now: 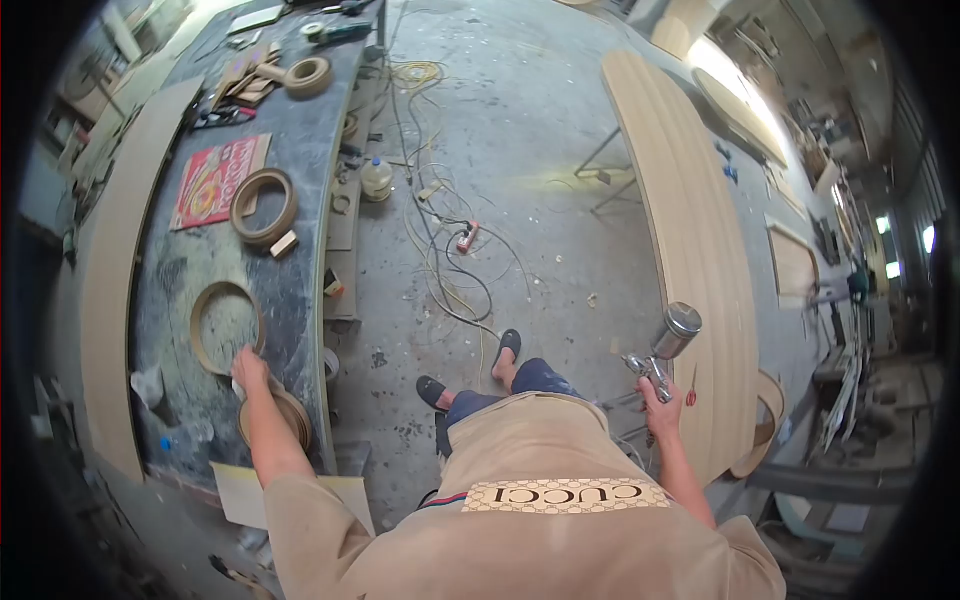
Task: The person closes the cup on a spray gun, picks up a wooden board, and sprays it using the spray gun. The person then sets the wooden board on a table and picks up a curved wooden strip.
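Note:
My right hand (661,408) is wrapped round the handle of a spray gun (646,372), whose metal cup (683,320) points up beside the long wooden board. Over the dark worktable (160,310), my left hand (250,368) is closed at the near rim of a thin ring of edge banding (198,345). A small whitish bit shows at its fingers, too small to name. Partly under my left forearm lies a thicker roll of edge banding (290,418). Farther up the table are another roll (236,212), a small wood block (285,244) and a red printed sheet (212,185).
A long wooden board (690,190) on metal legs runs along my right, with red-handled scissors (691,388) on it. Hoses and cables (432,235) tangle on the floor ahead, near a plastic jug (377,180). Another long panel (112,290) flanks the table's left side.

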Demonstrator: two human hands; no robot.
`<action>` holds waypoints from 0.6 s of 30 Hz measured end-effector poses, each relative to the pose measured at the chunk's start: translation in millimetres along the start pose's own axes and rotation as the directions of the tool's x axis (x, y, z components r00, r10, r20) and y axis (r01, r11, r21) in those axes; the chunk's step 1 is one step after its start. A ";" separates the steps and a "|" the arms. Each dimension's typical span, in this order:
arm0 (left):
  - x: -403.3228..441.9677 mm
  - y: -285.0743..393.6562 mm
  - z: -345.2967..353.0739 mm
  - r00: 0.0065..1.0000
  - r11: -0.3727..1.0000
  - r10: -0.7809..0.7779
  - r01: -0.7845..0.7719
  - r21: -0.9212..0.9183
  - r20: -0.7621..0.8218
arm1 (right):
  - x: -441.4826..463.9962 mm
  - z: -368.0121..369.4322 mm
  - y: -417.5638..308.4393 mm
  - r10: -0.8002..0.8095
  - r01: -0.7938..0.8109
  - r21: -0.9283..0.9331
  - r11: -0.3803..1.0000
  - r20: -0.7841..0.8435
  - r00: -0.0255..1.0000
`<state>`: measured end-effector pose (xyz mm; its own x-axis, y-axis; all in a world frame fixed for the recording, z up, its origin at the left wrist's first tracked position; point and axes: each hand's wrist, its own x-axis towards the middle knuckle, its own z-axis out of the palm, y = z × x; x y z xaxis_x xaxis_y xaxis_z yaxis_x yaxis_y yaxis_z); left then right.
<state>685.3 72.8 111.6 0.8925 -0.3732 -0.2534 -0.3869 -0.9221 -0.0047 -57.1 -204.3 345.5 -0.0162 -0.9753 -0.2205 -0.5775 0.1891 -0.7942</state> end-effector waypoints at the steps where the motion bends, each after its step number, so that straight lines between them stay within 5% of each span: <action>1: 6.8 -6.0 4.8 1.000 0.999 0.021 -0.022 -0.024 -0.017 | -2.9 -6.5 6.1 0.017 -0.017 0.011 1.000 -0.018 1.000; 5: 5.8 1.7 -30.7 0.998 0.999 0.040 -0.039 0.029 -0.049 | -0.5 -18.4 26.8 0.153 -0.150 0.044 0.988 -0.091 0.984; 7: -2.5 17.7 -61.6 0.965 0.997 0.027 -0.044 -0.060 -0.262 | 4.5 -22.2 34.4 0.185 -0.185 0.011 0.983 -0.115 0.976; 9: -1.6 34.8 -89.7 0.974 0.998 0.046 -0.052 -0.021 -0.223 | 16.9 -16.8 33.3 0.212 -0.211 0.021 0.977 -0.118 0.970; 11: -5.2 48.0 -107.2 0.877 0.940 0.029 -0.187 -0.284 -0.480 | 38.6 -9.8 30.8 0.223 -0.219 0.042 0.975 -0.115 0.968; 15: -66.7 136.6 -171.3 0.820 0.788 -0.044 -0.323 -0.524 -0.571 | 101.2 6.1 33.8 0.176 -0.173 0.106 0.979 -0.022 0.984; 17: -96.6 187.0 -183.5 0.756 0.832 -0.037 -0.339 -0.439 -0.654 | 139.0 16.9 26.8 0.130 -0.126 0.138 0.982 -0.020 0.991; 18: -109.3 216.7 -186.4 0.790 0.739 -0.094 -0.352 -0.574 -0.605 | 160.9 18.5 26.8 0.120 -0.122 0.144 0.982 0.024 0.993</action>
<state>547.2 -105.3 318.6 0.8822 -0.2699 0.3859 -0.4668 -0.6092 0.6411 -60.1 -354.0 278.3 -0.0660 -0.9426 -0.3273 -0.4474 0.3211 -0.8347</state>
